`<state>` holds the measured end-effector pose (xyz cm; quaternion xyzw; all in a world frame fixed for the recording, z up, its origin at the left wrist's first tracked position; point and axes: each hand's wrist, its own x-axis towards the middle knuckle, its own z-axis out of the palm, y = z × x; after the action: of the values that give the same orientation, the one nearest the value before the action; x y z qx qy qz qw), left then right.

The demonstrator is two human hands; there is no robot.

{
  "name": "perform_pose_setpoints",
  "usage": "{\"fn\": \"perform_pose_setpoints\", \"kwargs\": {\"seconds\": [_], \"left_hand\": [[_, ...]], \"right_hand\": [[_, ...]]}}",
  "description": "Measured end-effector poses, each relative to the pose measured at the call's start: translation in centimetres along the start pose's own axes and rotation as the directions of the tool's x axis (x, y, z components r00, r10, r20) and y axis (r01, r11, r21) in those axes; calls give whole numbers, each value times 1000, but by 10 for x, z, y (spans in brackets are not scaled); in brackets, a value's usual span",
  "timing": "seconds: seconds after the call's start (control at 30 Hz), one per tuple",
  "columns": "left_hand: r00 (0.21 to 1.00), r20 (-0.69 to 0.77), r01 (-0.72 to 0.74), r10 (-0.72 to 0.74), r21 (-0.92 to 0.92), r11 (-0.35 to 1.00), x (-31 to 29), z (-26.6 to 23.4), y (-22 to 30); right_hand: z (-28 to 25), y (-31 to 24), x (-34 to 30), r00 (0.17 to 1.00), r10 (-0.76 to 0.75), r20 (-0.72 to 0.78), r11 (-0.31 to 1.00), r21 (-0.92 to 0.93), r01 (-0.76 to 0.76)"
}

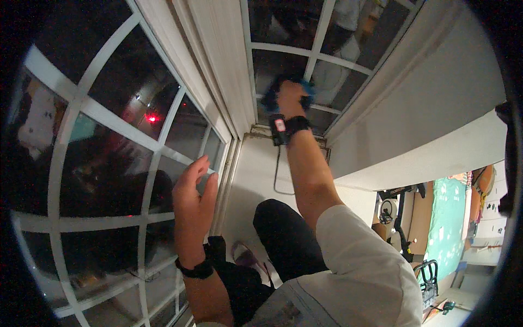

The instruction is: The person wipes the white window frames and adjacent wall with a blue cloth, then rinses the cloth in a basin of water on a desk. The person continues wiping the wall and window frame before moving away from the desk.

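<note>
My right hand (pixel 291 101) is stretched forward against the panes of the far window (pixel 283 57), its fingers closed on a dark blue cloth (pixel 270 99). Motion blurs the cloth a little, and the hand covers its middle. Beside the left window (pixel 98 109), a white-barred grid of dark panes, my left hand (pixel 195 201) is raised with thumb and fingers apart and holds nothing. Whether its fingertips touch the frame I cannot tell. A black band and a small device (pixel 279 129) with a lit display sit at my right wrist, with a cable hanging down.
A pale window post (pixel 201 60) stands in the corner between both windows. White wall (pixel 425 103) closes the right side. My bent knee (pixel 286 229) is over the light floor. Beyond, at lower right, are an exercise machine (pixel 388 210) and a green-covered bed (pixel 448 229).
</note>
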<state>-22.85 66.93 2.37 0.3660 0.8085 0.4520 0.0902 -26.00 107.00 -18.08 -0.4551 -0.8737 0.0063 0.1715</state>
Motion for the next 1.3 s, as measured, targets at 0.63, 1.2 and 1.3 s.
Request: {"fn": "perform_pose_setpoints", "kwargs": {"seconds": [0.63, 1.2, 1.3], "left_hand": [[980, 184, -80, 70, 48, 996, 76, 39, -30], [979, 204, -46, 18, 133, 990, 92, 49, -45], [977, 212, -53, 21, 144, 988, 93, 51, -45]], "right_hand": [[-33, 168, -74, 977, -49, -210, 975, -223, 1], [18, 164, -75, 999, -11, 48, 929, 369, -7], [53, 247, -90, 998, -32, -54, 979, 199, 42]]}}
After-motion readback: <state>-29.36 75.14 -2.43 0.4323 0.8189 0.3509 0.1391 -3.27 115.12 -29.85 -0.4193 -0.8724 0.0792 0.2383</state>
